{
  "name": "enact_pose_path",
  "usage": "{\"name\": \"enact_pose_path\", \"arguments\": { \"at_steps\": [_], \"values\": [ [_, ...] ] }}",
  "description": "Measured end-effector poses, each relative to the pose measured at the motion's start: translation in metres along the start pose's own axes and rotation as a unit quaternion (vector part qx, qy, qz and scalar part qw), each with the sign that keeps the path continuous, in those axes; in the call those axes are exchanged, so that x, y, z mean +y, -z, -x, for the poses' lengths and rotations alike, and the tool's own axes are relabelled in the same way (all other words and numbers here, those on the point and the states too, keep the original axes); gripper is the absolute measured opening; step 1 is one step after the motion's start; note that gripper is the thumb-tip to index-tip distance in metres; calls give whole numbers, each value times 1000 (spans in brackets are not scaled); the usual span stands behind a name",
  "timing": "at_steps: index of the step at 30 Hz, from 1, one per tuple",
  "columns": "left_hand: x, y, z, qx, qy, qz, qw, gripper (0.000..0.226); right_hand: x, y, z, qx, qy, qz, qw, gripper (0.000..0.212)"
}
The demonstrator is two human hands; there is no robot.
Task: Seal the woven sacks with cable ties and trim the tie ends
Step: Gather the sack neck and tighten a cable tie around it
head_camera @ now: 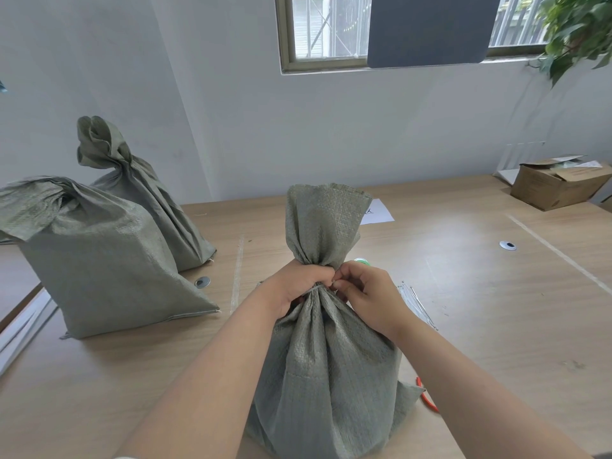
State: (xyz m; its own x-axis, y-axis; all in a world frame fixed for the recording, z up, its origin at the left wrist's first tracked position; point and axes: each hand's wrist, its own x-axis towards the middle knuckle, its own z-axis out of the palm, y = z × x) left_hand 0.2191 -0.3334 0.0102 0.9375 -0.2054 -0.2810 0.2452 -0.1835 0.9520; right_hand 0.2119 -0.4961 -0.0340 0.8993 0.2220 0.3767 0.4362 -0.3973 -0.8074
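Note:
A grey-green woven sack (326,366) stands upright on the table in front of me, its top bunched into a neck. My left hand (299,284) grips that neck from the left. A thin pale cable tie (316,288) runs round the neck just below my left fingers. My right hand (367,296) pinches the tie at the right side of the neck. A bundle of loose cable ties (419,304) lies on the table behind my right wrist. Red handles of a cutting tool (427,397) peek out from behind the sack's lower right corner.
Two more woven sacks stand at the left: a near one (99,260) with a loosely folded top and a far one (145,200) with a gathered neck. A sheet of paper (377,212), a cardboard box (559,183) at the far right, and the wooden table (480,293).

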Motion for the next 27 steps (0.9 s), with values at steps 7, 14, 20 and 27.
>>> {"name": "enact_pose_path", "arguments": {
  "at_steps": [7,14,20,27],
  "values": [
    [1,1,2,-4,1,6,1000,10,0,0,-1,-5,10,8,1000,27],
    [0,1,0,-6,-10,4,1000,8,-1,0,-1,-8,8,6,1000,28],
    [-2,3,-2,-17,5,2,1000,10,-2,1,-1,-6,9,9,1000,27],
    [-7,9,1,-21,4,30,999,10,-1,-1,1,5,-19,-39,999,33]
  ]
}}
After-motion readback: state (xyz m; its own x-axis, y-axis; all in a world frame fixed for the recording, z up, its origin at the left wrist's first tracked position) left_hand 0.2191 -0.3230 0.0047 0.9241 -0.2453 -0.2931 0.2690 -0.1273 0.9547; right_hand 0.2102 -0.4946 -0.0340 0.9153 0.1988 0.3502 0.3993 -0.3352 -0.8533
